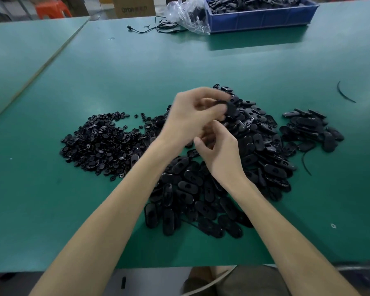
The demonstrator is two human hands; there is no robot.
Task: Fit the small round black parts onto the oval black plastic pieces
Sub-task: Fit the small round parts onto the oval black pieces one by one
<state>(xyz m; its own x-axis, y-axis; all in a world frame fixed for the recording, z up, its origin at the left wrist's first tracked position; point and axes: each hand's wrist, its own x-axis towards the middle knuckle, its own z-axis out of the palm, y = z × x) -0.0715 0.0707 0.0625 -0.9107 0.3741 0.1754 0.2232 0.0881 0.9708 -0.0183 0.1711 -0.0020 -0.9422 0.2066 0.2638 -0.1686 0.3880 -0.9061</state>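
Both hands work above the oval pieces (212, 189): left hand (197, 112) pinching one oval piece (231, 108), right hand (218, 150) curled, contents unclear.

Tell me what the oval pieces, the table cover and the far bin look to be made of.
Oval pieces: black moulded plastic, semi-gloss; they catch soft highlights.
Table cover: green mat, probably rubber or vinyl; matte, with a seam line on the left.
Bin: blue rigid plastic, with ribbed walls.

Black oval pieces (254, 146), green table (115, 71), blue bin (263, 18).
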